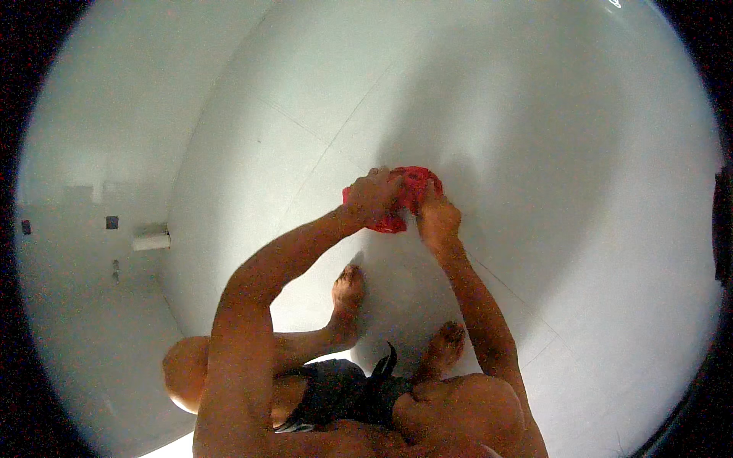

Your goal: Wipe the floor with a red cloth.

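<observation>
A crumpled red cloth [421, 182] is held in front of me, above the pale tiled floor [320, 189]. My left hand [373, 196] grips its left side, and some red shows below and to the left of the fingers. On the other side, my right hand [440, 220] pinches the cloth's right edge, its thumb pressed against the fabric. The two hands are a short gap apart. How the cloth is folded under the fingers is hidden.
My bare feet [348, 286] stand on the floor below the hands. At the left, a pale wall [114, 143] has dark square openings [111, 222] and a white cylindrical object [152, 237] near its foot. A broad shadow [544, 143] covers the floor at the right.
</observation>
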The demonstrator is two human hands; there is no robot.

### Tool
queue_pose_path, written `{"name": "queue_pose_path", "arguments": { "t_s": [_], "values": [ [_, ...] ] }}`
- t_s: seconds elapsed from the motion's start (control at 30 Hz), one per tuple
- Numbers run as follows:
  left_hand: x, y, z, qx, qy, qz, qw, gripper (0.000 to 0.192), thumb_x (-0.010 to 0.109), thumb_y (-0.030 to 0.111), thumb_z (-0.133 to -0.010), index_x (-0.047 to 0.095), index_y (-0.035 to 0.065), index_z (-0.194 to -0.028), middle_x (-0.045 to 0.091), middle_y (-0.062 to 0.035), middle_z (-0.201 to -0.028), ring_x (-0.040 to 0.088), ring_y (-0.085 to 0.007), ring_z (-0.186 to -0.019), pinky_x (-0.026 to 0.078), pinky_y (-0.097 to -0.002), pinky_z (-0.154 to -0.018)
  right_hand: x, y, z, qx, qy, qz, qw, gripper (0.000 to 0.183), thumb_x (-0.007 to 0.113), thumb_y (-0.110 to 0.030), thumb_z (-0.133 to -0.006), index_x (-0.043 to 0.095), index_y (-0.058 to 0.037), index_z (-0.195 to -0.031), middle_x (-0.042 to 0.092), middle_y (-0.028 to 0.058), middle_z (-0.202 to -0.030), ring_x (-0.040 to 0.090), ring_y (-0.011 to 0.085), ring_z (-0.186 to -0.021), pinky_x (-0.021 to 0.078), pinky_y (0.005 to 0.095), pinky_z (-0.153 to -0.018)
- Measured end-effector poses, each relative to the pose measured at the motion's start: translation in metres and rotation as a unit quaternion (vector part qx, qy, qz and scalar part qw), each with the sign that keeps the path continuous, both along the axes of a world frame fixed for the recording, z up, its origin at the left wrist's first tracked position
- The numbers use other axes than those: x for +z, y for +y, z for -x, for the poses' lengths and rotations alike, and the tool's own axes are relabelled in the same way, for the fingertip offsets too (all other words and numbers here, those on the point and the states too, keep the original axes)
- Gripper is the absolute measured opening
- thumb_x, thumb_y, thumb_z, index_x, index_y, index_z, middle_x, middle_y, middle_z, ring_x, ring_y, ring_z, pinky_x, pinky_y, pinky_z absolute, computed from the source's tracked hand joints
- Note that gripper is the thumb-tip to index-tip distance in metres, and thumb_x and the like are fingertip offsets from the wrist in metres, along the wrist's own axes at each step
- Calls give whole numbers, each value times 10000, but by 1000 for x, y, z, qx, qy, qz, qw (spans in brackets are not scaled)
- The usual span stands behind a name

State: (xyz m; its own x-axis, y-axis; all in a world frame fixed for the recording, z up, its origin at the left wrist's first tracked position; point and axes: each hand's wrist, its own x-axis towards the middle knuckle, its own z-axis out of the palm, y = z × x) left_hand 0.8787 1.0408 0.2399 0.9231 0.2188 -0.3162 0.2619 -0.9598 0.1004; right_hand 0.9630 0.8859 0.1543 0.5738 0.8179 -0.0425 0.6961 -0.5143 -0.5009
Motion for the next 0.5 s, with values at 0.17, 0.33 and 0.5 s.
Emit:
{"name": "queue_pose_path", "arguments": {
  "t_s": [0.17,0.33,0.5],
  "values": [
    [75,82,-15,-65,200,-94,973,404,761,219,-758,642,81,-1119,627,-193,-1078,634,-345,-1014,560,-455,-814,11,90,18,19,77,-122,989,524,712,-267,-823,564,-40,-1271,709,184,-935,688,404,-762,550,526,-665],
    [156,164,27,-88,278,-92,952,754,829,384,-624,564,264,-1320,622,-232,-1142,631,-431,-1050,546,-497,-870,61,153,56,74,210,-104,969,452,714,-366,-822,609,-65,-1142,716,146,-822,689,389,-717,554,511,-672],
    [180,211,83,4,112,-92,989,437,721,319,-841,605,213,-1249,583,-132,-967,627,-322,-955,537,-454,-780,143,189,70,68,92,-68,991,426,654,-435,-877,608,-142,-1184,678,117,-697,674,358,-664,534,492,-606]
  ]
}}
